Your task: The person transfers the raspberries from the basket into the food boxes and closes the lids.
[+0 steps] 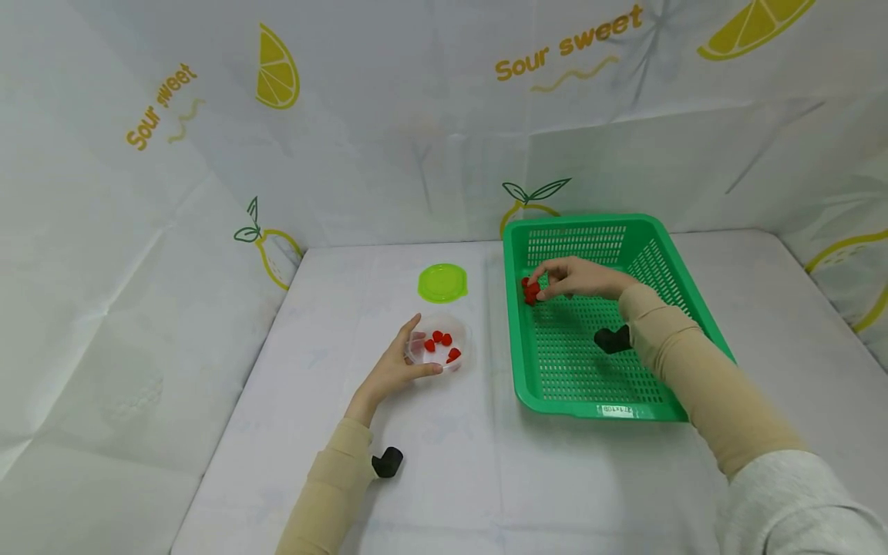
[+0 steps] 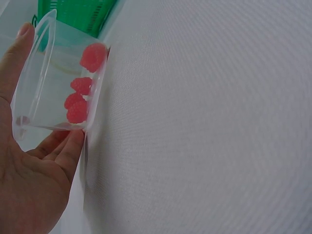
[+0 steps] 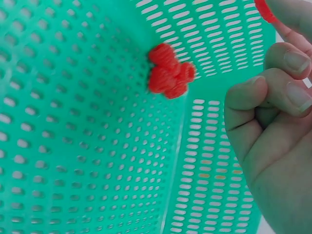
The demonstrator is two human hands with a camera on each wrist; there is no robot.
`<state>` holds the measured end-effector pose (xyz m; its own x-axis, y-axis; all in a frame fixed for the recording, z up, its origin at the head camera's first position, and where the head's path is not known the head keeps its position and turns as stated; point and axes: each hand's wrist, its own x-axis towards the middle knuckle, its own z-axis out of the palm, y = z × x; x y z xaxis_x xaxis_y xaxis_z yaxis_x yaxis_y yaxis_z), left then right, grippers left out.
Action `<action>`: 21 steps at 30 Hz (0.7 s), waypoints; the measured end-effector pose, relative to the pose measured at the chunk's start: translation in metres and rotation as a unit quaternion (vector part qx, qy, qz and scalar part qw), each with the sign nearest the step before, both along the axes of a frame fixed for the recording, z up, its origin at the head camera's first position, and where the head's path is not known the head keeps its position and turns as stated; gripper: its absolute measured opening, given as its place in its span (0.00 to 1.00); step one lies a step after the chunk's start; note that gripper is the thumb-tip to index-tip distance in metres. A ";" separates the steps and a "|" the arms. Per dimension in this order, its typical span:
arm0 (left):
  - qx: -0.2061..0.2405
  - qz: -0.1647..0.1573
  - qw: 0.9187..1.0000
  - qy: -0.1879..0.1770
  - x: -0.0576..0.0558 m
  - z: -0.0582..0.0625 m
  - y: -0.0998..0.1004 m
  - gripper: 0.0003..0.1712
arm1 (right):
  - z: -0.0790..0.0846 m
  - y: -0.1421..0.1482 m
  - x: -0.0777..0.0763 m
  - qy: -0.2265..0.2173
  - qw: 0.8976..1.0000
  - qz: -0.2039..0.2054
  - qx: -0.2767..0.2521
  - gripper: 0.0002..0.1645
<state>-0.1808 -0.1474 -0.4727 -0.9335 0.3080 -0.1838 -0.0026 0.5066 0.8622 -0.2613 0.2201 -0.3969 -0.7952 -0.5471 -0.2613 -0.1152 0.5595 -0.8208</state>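
My left hand (image 1: 391, 371) holds a clear plastic tub (image 2: 41, 92) by its side, thumb at the rim and fingers low on the wall. Several red raspberries (image 2: 77, 112) lie on the bottom of the tub. Over the left part of a green plastic basket (image 1: 516, 362), my right hand (image 1: 581, 277) pinches one raspberry (image 3: 264, 9) between thumb and finger, partly cut off by the right wrist view's edge. Below it, a small cluster of raspberries (image 3: 168, 73) sits on the basket floor near a side wall.
A lime-green round lid (image 1: 442, 283) lies on the white table (image 1: 444, 478) behind the tub. White sheeting (image 1: 388, 116) with lemon prints rises behind the table and at the left. The basket's raised walls surround my right hand.
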 end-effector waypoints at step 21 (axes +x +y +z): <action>-0.008 0.001 1.000 0.004 -0.001 -0.004 -0.001 0.58 | 0.040 -0.047 0.008 0.021 0.998 0.048 -0.038 0.19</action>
